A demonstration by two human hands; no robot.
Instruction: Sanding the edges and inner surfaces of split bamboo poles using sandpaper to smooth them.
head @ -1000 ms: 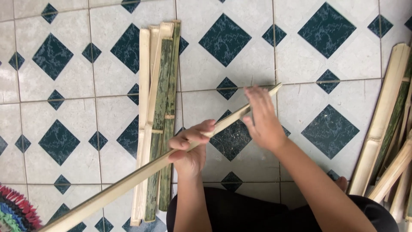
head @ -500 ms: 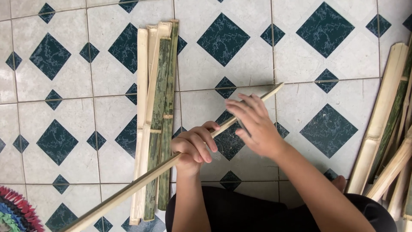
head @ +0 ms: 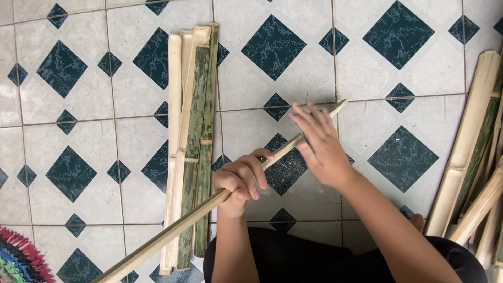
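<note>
The left hand (head: 240, 182) is curling its fingers (head: 258, 169) tightly around a long, pale bamboo strip (head: 173, 230), clamping it at about its middle. The strip is running on a slant from the lower left edge of the view up to a tapered tip near the centre right, passing over the tiled floor (head: 73, 120) and crossing above the lower part of a bundle of split bamboo slats (head: 191, 141). The right hand (head: 320, 149) is lying over the upper stretch of the strip, just short of its tip, with its fingers held straight and close together, pointing up and to the left; something thin and dark is showing under the palm, but it is too blurred to tell what it is or whether the hand is gripping it. The bundle is lying flat on the floor to the left of both hands, its pieces side by side, some pale and some mottled green. Another pile of bamboo pieces (head: 474, 157) is leaning in along the right edge, well apart from the hands. A colourful woven mat (head: 18, 259) is showing at the bottom left corner. The person's dark clothing (head: 293, 259) is filling the bottom centre, between the forearms.
</note>
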